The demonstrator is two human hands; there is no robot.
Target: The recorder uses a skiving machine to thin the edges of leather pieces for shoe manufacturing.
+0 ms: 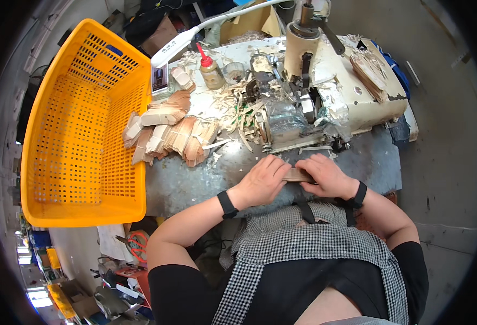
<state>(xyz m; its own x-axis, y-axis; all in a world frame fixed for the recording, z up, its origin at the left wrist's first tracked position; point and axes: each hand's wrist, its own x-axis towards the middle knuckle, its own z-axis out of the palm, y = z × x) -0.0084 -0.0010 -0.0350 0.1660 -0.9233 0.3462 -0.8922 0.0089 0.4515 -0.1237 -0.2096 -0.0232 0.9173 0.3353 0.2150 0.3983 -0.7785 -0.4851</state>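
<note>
- One yellow perforated crate (81, 130), at the left end of the grey worktable (195, 181).
- One glue bottle (211, 69) with red nozzle, standing upright behind the scraps.
- One cream machine (325, 81) on the far side of the table, with wood shavings and offcuts all around its base.
- Taped bundles of thin wood strips (168, 132) heaped by the crate; count unclear, roughly six or more.
- One flat stack of wood strips (297, 175) at the near table edge, between both hands.
- Left hand (263, 179): fingers curled down over the stack's left end, gripping it.
- Right hand (325, 174): fingers curled over the right end, gripping it too.
- One black wristband on each wrist.
</note>
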